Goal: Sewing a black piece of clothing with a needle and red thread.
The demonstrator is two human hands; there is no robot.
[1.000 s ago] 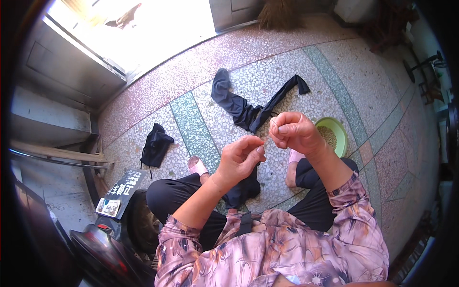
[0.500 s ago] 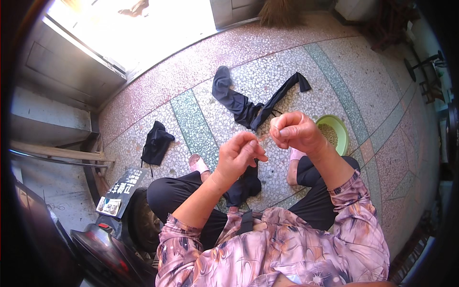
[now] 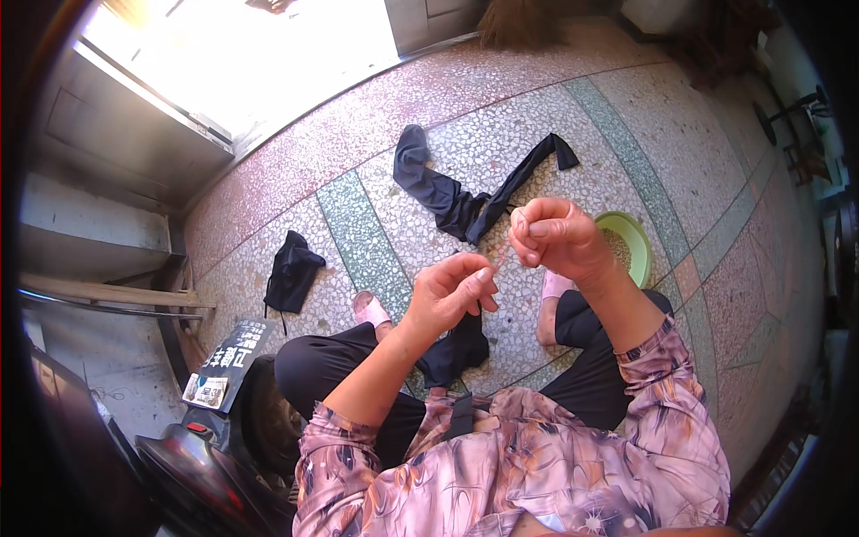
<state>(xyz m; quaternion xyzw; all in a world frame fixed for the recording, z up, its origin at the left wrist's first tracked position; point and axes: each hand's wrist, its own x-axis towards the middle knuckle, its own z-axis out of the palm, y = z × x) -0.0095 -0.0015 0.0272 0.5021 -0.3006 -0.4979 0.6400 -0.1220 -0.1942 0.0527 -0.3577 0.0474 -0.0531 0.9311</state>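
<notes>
Thumb and fingers of my left hand [image 3: 454, 291] are pinched together in front of my lap. My right hand [image 3: 557, 236] is pinched too, slightly higher and to the right, a short gap from the left. Whatever is between the fingertips of either hand is too fine to make out. Below the hands, a dark cloth [image 3: 456, 353] lies between my legs. Beyond them a long black garment [image 3: 447, 192] is spread on the floor in a bent shape. Another black cloth piece [image 3: 293, 271] with a thin string lies to the left.
A green bowl [image 3: 637, 246] with pale grains stands right of my right hand, partly hidden by it. A dark motor scooter [image 3: 210, 447] with a lettered flap is at lower left. The speckled floor [image 3: 528, 107] runs to a bright doorway. A broom [image 3: 519, 22] stands at the back.
My right hand has risen a little, and its fingers have turned slightly. The gap between the hands looks a bit wider. The left hand has shifted only slightly.
</notes>
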